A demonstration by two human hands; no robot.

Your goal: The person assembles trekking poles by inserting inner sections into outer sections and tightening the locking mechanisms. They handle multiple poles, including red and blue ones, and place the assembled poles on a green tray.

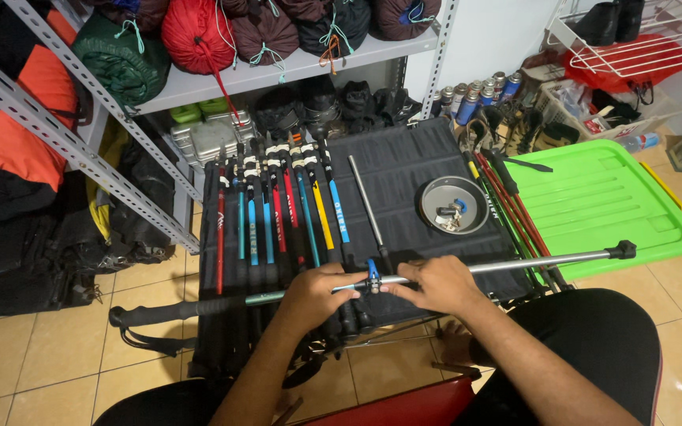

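I hold a trekking pole (515, 265) level across my lap, its black grip at the left and its tip at the right. My left hand (319, 293) wraps the shaft just left of a small blue clamp (372, 272). My right hand (432, 284) grips the silver shaft just right of that clamp. Behind the pole, several more trekking poles (282, 213) with blue, red and yellow sections lie side by side on a black mat (404, 170). A lone silver pole section (368, 207) rests on the mat beside them.
A round metal dish (453, 205) with small parts sits on the mat. A green plastic lid (605, 201) lies right, with more poles (511, 209) along its left edge. Metal shelving (278, 71) holds stuffed sacks; gas canisters (471, 95) stand behind. My knee (593, 339) is at lower right.
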